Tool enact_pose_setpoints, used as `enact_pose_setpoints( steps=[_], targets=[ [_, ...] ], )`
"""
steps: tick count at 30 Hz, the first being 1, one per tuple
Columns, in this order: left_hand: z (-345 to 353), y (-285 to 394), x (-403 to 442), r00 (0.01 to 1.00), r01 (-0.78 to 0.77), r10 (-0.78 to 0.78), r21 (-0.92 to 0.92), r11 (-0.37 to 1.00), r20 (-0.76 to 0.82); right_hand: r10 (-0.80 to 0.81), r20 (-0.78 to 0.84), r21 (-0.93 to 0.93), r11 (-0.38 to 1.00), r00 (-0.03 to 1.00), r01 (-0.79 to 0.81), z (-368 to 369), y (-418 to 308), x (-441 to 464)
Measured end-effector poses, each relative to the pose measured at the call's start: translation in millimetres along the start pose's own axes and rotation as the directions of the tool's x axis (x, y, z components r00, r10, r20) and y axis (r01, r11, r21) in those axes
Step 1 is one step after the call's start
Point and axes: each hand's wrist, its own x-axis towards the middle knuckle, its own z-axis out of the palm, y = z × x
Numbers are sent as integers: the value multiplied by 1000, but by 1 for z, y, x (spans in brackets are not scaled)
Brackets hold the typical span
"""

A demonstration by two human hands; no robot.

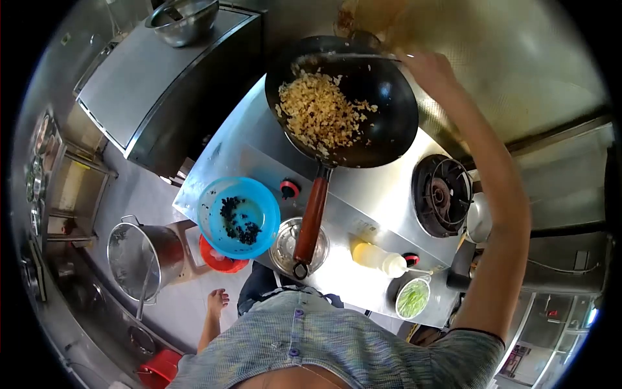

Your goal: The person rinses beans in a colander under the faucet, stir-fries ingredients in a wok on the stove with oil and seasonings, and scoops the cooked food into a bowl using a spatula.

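Fried rice [321, 107] fills the left half of a black wok [385, 123]. The wok's brown wooden handle [312, 214] points toward my body. At the wok's far rim, my right hand [429, 71] is closed around the handle of a metal spatula [350, 57]. This tool lies across the far side of the wok, and its working end is hard to make out near the rice. My left hand [218, 302] hangs low by my side, its fingers loosely apart with nothing in them.
A blue basin [206, 223] with dark pieces in liquid stands left of a metal bowl [278, 256]. Right are a gas burner [439, 194], a squeeze bottle [376, 259] and a bowl of chopped greens [413, 298]. A tall pot [165, 253] stands at left.
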Motion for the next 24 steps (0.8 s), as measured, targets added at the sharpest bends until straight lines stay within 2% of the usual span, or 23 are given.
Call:
enact_pose_setpoints(
  steps=[2,3,5,7,10,11,12,14,18,19,20,22,23,24],
  targets=[
    [3,4,2,1000,-11,11,-2,1000,12,-146,-63,-27,989,987,145,1,-15,-1],
    [4,6,2,1000,-7,8,-23,1000,20,-157,40,-19,987,987,157,-4,-22,-18],
    [-1,-4,-1,1000,21,-20,-24,1000,21,-176,289,101,983,941,153,-36,-35,-93],
    [3,-7,-2,1000,28,-28,-2,1000,9,-158,266,54,987,951,149,-72,-38,-134],
    [3,-12,0,997,76,-76,34,997,7,-42,394,107,994,918,0,-75,-65,-160],
    [2,-12,0,997,71,-72,35,997,34,-40,289,159,987,957,-7,-46,-71,-158],
    [1,-15,-1,996,80,-82,49,996,39,8,267,188,980,964,-60,-28,-74,-147],
    [3,-3,8,996,67,-70,58,996,47,119,380,207,956,917,-210,5,-65,-120],
    [5,3,3,998,-54,55,-26,998,35,278,336,296,876,900,-381,40,-73,-92],
    [7,2,0,999,-29,29,1,1000,33,284,191,308,892,940,-332,57,-82,-92],
    [7,0,-4,1000,-3,2,31,1000,31,259,163,416,857,952,-304,55,-96,-91],
    [6,3,-4,999,27,-29,50,998,40,149,310,435,856,939,-279,23,-109,-109],
    [5,0,-4,998,37,-39,38,999,50,136,429,413,850,893,-328,11,-98,-125],
    [5,-4,-3,997,52,-53,22,998,59,92,348,277,941,933,-196,-16,-79,-144]
  ],
)
